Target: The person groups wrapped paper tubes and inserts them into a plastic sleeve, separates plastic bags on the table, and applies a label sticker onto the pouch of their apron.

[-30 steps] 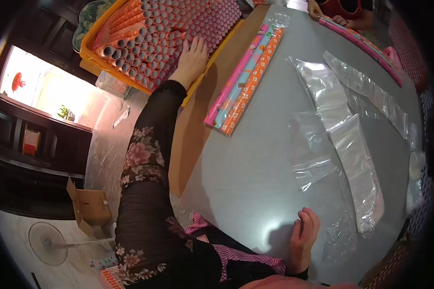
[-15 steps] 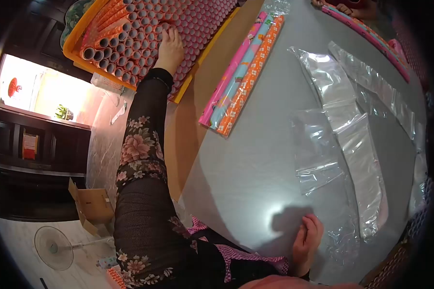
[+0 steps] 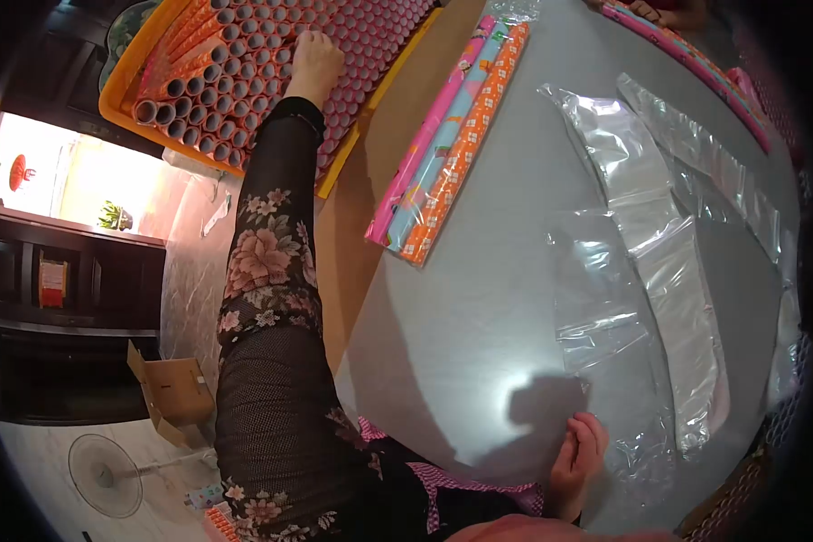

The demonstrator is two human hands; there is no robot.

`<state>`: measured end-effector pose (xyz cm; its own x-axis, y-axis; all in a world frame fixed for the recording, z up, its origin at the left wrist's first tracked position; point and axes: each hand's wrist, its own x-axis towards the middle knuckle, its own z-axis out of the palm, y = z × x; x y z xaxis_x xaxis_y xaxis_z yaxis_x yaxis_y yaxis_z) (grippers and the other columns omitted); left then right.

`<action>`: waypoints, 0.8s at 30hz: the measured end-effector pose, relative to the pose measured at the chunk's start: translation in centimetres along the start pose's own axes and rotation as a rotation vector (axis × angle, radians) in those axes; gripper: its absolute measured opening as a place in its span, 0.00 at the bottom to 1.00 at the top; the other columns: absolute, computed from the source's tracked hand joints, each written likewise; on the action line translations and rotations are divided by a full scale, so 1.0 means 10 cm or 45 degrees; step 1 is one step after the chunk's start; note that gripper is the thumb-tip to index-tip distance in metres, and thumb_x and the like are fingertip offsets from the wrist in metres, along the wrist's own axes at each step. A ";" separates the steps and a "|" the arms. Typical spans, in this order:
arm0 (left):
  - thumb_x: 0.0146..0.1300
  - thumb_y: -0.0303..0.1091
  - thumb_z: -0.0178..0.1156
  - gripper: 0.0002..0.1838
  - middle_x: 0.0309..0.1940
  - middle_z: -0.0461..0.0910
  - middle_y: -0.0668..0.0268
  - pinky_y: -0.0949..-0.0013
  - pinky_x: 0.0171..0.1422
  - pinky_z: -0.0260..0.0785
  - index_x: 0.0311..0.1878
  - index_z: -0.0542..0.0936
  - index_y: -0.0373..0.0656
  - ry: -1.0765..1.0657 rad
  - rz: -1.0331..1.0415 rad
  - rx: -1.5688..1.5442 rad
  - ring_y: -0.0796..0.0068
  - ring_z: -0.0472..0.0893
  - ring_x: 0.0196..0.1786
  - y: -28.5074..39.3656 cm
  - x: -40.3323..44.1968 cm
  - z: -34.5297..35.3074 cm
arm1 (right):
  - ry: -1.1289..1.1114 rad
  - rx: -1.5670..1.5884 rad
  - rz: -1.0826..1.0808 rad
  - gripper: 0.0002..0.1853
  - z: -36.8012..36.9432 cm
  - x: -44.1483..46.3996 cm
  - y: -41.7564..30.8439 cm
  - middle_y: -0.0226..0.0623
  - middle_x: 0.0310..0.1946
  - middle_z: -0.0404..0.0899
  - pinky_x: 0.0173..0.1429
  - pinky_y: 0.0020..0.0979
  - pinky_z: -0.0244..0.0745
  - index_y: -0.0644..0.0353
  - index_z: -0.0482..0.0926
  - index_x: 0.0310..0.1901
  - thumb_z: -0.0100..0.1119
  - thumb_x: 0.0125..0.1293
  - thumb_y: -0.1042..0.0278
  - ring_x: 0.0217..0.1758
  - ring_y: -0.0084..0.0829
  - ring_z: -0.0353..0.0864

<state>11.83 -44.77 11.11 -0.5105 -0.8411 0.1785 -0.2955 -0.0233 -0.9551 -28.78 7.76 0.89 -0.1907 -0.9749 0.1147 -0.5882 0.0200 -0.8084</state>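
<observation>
My left hand (image 3: 316, 65) reaches into the yellow crate (image 3: 117, 101), its fingers bent down and pressed together among the ends of the orange and pink patterned rolls (image 3: 210, 95). What its fingertips grip is hidden. Low on the grey table, my right hand (image 3: 580, 459) is curled, thumb close to the fingers; something clear and too faint to make out shows at its tips. Clear plastic bags (image 3: 646, 212) lie just beyond and to the right of it. A clear pack of pink, blue and orange rolls (image 3: 447, 135) rests between the crate and the bags.
Another person's hand (image 3: 646, 11) is at the top right, beside a second pack of rolls (image 3: 696, 68). A brown cardboard strip (image 3: 348, 244) runs along the left of the grey table (image 3: 443, 334). On the floor stand an open carton (image 3: 176, 397) and a fan (image 3: 106, 474).
My left hand has moved up and left over the rolls, and its spread fingers have bent down and closed. The view has shifted a little. My right hand has stayed nearly in place.
</observation>
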 end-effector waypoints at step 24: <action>0.51 0.35 0.70 0.04 0.30 0.87 0.71 0.53 0.28 0.65 0.32 0.87 0.53 -0.362 -0.206 -0.312 0.66 0.86 0.34 0.09 0.37 0.27 | -0.020 0.029 0.075 0.14 -0.01 0.01 0.00 0.46 0.46 0.78 0.51 0.36 0.74 0.66 0.80 0.42 0.54 0.53 0.88 0.47 0.43 0.75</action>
<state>11.88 -49.39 10.29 -0.2086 -0.9538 0.2163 -0.5545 -0.0668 -0.8295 -28.94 7.73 0.95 -0.2121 -0.9756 0.0573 -0.5580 0.0727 -0.8266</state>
